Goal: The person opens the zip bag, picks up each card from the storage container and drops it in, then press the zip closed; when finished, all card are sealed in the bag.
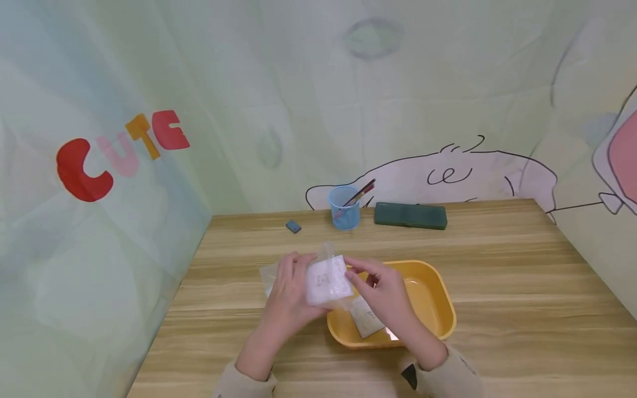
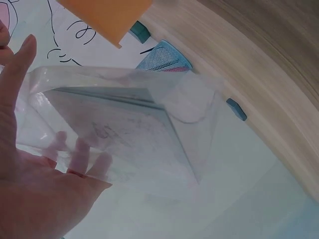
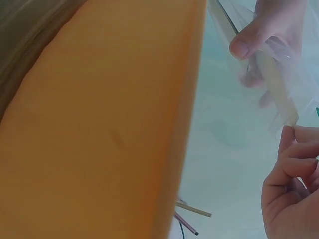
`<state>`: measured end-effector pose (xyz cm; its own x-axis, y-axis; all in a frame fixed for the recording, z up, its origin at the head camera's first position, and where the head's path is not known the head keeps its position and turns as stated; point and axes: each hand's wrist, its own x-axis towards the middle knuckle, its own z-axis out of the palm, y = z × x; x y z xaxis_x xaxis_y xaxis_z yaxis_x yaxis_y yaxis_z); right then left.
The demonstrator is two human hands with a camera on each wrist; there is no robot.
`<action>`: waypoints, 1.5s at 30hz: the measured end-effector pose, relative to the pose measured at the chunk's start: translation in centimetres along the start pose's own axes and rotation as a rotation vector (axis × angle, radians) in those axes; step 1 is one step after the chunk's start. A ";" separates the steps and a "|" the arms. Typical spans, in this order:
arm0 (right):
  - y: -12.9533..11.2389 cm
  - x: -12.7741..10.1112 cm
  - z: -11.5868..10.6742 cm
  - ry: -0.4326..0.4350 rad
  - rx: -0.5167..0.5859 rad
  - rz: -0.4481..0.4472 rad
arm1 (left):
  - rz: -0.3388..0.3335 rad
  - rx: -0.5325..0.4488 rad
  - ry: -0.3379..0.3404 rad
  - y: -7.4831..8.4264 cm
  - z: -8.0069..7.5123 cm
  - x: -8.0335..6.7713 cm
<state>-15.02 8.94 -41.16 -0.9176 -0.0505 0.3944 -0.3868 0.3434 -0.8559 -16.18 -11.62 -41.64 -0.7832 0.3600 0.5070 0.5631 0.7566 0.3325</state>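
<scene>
My left hand [image 1: 288, 296] grips a clear plastic bag [image 2: 202, 104] above the left end of the yellow basin [image 1: 444, 301]. Part of a white stack of printed paper or cards [image 1: 325, 281] is inside the bag; its exact kind cannot be made out. My right hand [image 1: 388, 290] pinches the near corner of a pale, thick-edged stack at the bag's mouth, as the right wrist view shows, thumb against finger. Another flat printed piece [image 1: 365, 318] lies in the basin, partly covered by my right forearm. In the left wrist view, a flat grey-white pack [image 2: 124, 134] shows through the film.
Toward the back of the wooden table [image 1: 239, 243] stand a blue mesh cup [image 1: 343, 209] with several pencils and a dark green case [image 1: 410, 215]. A small blue block [image 1: 293, 226] lies left of the cup. A printed curtain [image 1: 269, 110] hangs behind and along the left.
</scene>
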 end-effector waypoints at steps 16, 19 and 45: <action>0.4 0.1 -3.4 -0.017 -0.197 0.138 | 0.000 0.057 -0.001 -0.3 0.0 0.0; 1.5 0.0 -4.6 -0.031 -0.316 0.158 | -0.011 0.058 -0.004 -0.3 -0.1 0.0; 6.9 -2.6 -3.9 -0.408 -0.805 0.391 | 0.021 0.059 -0.001 -0.4 -0.2 -0.4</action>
<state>-14.90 15.05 -46.78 -0.9875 -0.0650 -0.1434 -0.0094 0.9336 -0.3583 -16.08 -12.18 -41.80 -0.7716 0.3764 0.5128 0.5627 0.7798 0.2744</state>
